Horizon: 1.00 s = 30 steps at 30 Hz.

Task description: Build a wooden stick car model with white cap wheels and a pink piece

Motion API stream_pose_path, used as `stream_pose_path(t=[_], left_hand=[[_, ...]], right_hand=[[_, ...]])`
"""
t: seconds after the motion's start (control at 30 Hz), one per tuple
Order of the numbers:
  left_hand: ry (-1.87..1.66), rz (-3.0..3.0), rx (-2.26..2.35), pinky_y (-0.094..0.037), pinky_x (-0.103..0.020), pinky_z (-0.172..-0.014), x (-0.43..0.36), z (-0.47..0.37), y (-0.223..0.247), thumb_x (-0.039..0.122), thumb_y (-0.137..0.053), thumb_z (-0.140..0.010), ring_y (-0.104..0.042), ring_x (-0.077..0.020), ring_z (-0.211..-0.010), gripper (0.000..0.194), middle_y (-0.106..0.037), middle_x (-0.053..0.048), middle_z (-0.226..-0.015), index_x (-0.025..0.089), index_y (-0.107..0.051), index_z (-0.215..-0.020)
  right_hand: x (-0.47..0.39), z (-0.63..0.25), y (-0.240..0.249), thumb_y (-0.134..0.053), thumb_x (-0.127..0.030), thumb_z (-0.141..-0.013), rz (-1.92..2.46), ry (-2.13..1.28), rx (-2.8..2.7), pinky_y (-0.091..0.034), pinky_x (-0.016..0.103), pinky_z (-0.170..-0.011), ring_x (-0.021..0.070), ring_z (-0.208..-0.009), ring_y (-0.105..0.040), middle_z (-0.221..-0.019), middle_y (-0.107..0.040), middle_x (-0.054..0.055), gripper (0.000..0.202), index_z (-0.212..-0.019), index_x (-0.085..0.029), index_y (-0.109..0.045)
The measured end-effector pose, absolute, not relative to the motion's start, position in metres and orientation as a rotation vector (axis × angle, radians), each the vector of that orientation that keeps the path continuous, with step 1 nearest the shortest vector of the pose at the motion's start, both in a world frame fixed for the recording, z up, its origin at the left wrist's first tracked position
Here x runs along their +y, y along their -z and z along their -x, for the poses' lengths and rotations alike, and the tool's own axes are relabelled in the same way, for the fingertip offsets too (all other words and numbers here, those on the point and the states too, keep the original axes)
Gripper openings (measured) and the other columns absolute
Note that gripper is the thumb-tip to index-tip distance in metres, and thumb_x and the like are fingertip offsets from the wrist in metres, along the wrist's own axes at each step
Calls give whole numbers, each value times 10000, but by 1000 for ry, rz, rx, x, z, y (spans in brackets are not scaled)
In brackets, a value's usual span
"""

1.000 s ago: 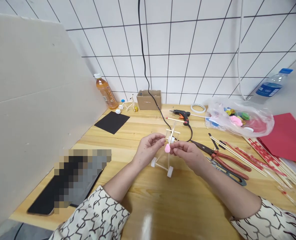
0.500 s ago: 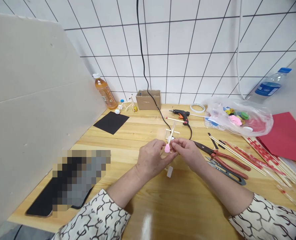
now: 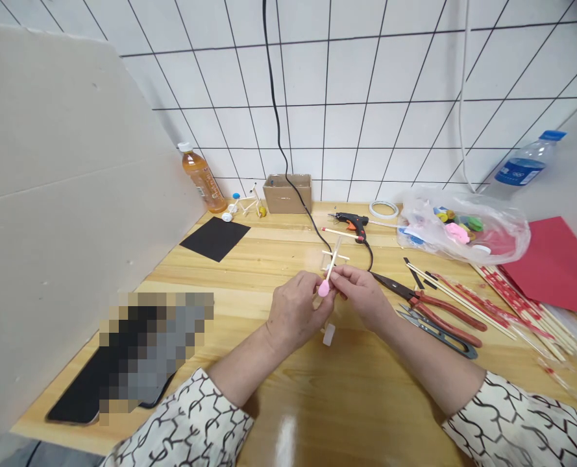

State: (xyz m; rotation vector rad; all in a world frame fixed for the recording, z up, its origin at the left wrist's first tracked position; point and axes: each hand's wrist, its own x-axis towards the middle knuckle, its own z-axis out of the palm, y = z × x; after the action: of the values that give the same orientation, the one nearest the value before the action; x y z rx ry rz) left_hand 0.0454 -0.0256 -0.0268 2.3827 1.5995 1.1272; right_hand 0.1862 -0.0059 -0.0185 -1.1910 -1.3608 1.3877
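Observation:
Close together over the middle of the table, my left hand [image 3: 298,303] and my right hand [image 3: 363,293] are both closed on a small stick model [image 3: 333,259]. It is built of pale wooden sticks, with cross sticks at its far end. A pink rounded piece [image 3: 324,288] sits at the near end of one stick, between my fingertips. Below my hands a small white block [image 3: 329,335] shows, seemingly part of the model. My fingers hide the model's middle, so its joints there cannot be made out.
A hot glue gun [image 3: 350,224] lies behind the model, its cord running near it. Pliers [image 3: 429,308], snips [image 3: 437,334] and wooden sticks lie right. A plastic bag [image 3: 502,243], cardboard box [image 3: 288,198], black sheet [image 3: 215,239], tea bottle [image 3: 203,178] and phone [image 3: 74,383] surround the work.
The pink piece and the stick under it have tilted slightly to the left. My fingers have shifted a little around them. Both hands keep their hold.

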Motion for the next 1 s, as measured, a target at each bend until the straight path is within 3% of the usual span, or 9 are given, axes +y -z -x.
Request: stream_pose_path(t=[0.2, 0.67, 1.0], left_hand=[[-1148, -2297, 1524, -416, -215, -551, -25, -45, 28, 258, -522, -784, -547, -114, -597, 116, -622, -30, -700, 160, -562, -738], [-1112, -2201, 1520, -423, -222, -561, -27, -45, 23, 305, -597, -736, -555, -117, -611, 150, -645, -26, -734, 171, -588, -804], [-1102, -2392, 1649, -353, -226, -517, -23, -48, 22, 329, -535, -769, -538, -115, -576, 164, -618, -14, -673, 172, -550, -725]], right_hand=[[-6, -186, 17, -535, -377, -734, 1213, -1346, -1398, -352, 238, -583, 109, -579, -452, -577, -509, -33, 243, -610, -170, -565], [-6, -188, 18, -531, -409, -746, 1210, -1340, -1435, -369, 238, -584, 117, -586, -472, -604, -546, -21, 271, -623, -173, -583], [-7, -188, 20, -522, -416, -740, 1215, -1321, -1436, -341, 239, -586, 112, -580, -428, -577, -484, -36, 279, -595, -180, -548]])
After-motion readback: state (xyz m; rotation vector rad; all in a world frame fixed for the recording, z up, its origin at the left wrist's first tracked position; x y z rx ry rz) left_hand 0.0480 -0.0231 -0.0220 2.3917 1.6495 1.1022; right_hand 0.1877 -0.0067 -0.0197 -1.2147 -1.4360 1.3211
